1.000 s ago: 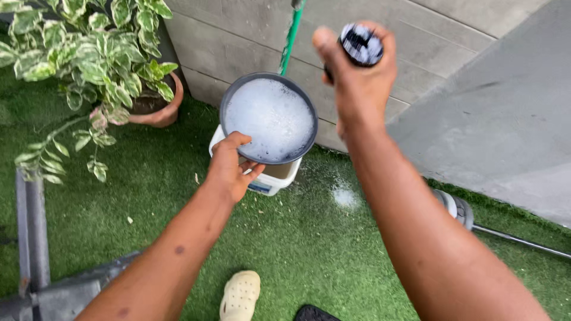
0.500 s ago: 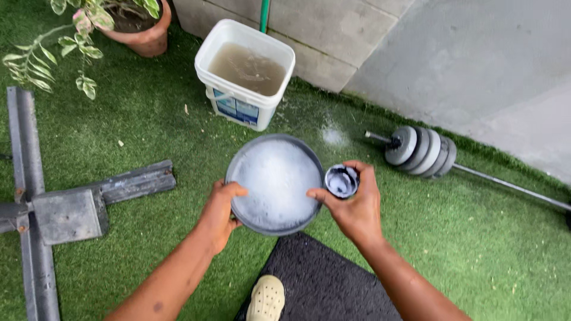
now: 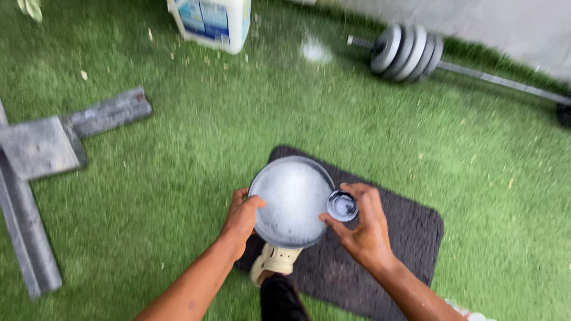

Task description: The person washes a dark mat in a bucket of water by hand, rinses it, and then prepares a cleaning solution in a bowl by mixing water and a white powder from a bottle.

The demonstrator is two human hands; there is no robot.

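Note:
My left hand (image 3: 241, 215) grips the left rim of a round metal bowl (image 3: 290, 199) filled with white foamy water. My right hand (image 3: 364, 224) steadies the bowl's right rim and also holds a small round cup (image 3: 342, 205) against it. The bowl hovers over a dark mat (image 3: 397, 238) on the green turf. My foot in a pale sandal (image 3: 272, 262) shows just under the bowl.
A white bucket (image 3: 214, 21) stands at the top on the grass. A barbell with grey weight plates (image 3: 407, 52) lies at the upper right. A grey metal cross-shaped base (image 3: 41, 151) lies at the left. A white foam patch (image 3: 314, 50) marks the grass.
The bowl has come away from the bucket and down toward me, now over the dark mat. My right hand dropped from raised high to the bowl's rim with the cup.

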